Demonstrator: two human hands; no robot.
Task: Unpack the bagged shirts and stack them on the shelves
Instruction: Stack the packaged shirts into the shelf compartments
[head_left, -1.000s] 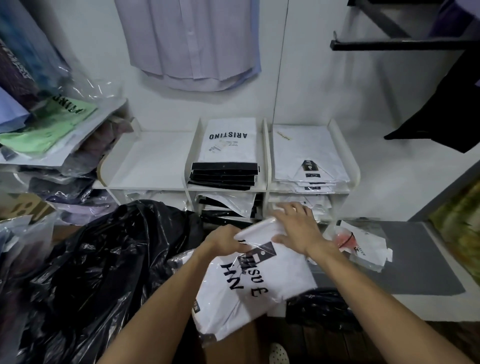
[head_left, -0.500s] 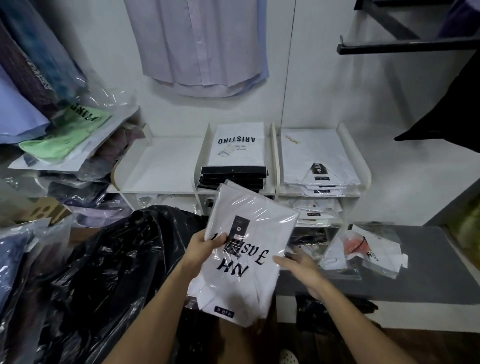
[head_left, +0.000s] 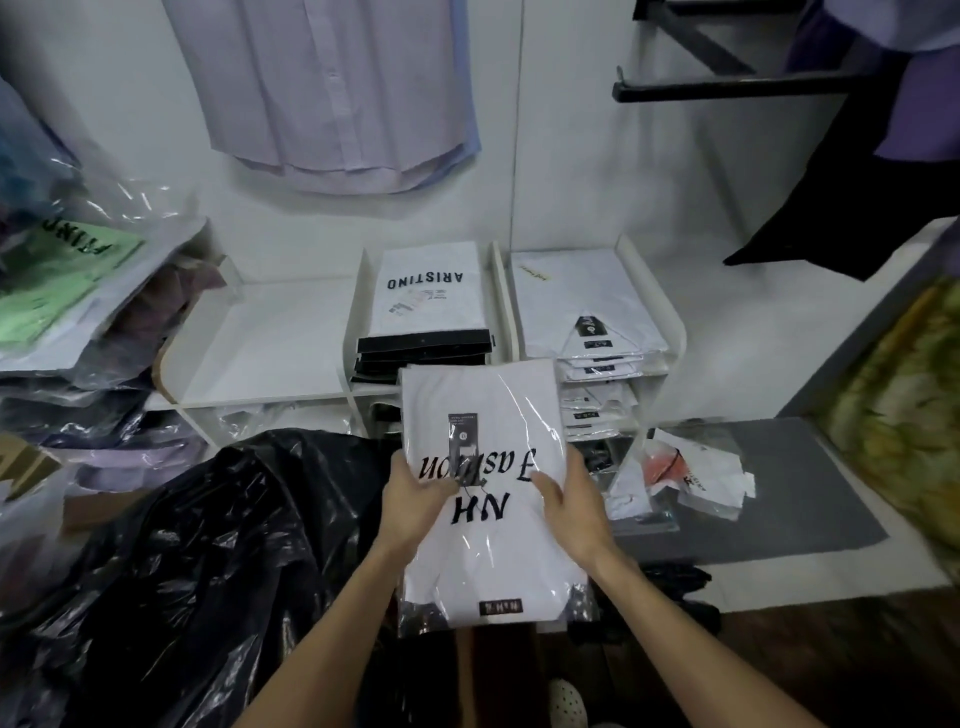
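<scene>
**Inspector:** Since the earlier frame you squared the bagged shirt upright before you, and your right hand came up onto its right edge.

**Operator:** And the grip?

**Inspector:** Your left hand pinched its left edge, thumb on top; your right did likewise. The shirt was in its clear bag, held above the black sack.

**Operator:** The shelf unit?

**Inspector:** Left compartment bare; middle one held the Aristino stack; right one held the white stack.
</scene>
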